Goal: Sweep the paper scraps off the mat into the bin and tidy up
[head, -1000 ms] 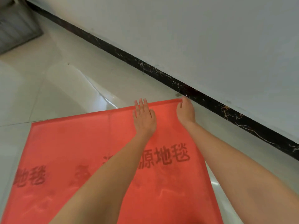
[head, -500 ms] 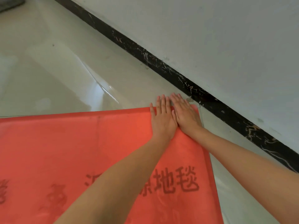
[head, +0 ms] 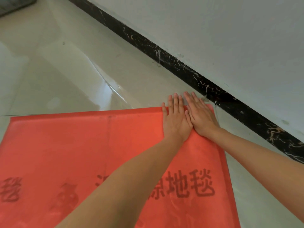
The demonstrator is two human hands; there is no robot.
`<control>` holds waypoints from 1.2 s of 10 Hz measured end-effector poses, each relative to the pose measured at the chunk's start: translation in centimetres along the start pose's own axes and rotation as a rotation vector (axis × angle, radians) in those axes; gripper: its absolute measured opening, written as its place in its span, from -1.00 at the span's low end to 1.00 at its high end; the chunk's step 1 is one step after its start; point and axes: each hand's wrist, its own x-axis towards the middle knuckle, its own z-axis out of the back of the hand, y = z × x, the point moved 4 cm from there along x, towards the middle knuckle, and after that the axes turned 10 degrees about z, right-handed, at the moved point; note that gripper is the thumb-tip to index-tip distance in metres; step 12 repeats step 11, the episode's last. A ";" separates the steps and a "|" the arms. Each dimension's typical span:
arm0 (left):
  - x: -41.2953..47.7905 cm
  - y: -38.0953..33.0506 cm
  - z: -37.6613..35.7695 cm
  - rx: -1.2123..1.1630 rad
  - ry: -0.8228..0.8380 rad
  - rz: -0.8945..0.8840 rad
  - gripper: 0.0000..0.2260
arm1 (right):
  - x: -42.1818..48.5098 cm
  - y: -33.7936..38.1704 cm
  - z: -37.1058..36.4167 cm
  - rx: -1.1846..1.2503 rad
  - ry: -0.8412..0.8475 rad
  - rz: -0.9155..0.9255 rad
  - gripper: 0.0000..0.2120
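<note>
A red mat (head: 82,153) with faded dark characters lies flat on the pale tiled floor. My left hand (head: 176,120) and my right hand (head: 201,115) press palm-down side by side on the mat's far right corner, fingers stretched out and reaching past the edge onto the floor. Both hands hold nothing. No paper scraps and no bin show in this view.
A black marble skirting board (head: 189,69) runs diagonally along the white wall (head: 230,38), close to the mat's corner. Glossy floor tiles (head: 65,79) lie beyond the mat. A dark grey object (head: 14,4) sits at the top left corner.
A second ago my hands were apart on the far edge, the right one gripping the corner. They have since come together and now lie flat on the corner. The view shifted.
</note>
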 end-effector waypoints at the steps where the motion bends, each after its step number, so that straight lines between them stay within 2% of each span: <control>1: -0.1 0.1 -0.2 -0.002 -0.002 -0.005 -0.48 | 0.0 0.0 -0.1 0.004 0.001 0.012 -0.42; 3: 0.0 0.0 -0.2 -0.008 0.006 -0.018 -0.48 | 0.2 -0.3 -0.2 0.054 -0.014 0.000 -0.50; 7: 0.3 0.3 -0.1 -0.093 0.038 -0.006 -0.47 | 0.4 -0.4 -0.3 0.105 0.008 -0.023 -0.44; 9: 0.3 0.5 0.6 -0.285 0.102 0.016 -0.37 | -0.3 0.3 -0.1 -0.080 0.163 0.052 -0.35; 10: 0.5 0.1 1.2 -0.287 0.164 0.018 -0.34 | 0.4 0.8 0.9 -0.101 0.297 -0.013 -0.40; 11: 0.1 0.3 2.1 -0.283 0.234 -0.006 -0.39 | 0.2 2.6 1.2 -0.340 0.391 -0.152 -0.35; 12: 0.1 0.3 2.1 -0.283 0.234 -0.006 -0.39 | 0.2 2.6 1.2 -0.340 0.391 -0.152 -0.35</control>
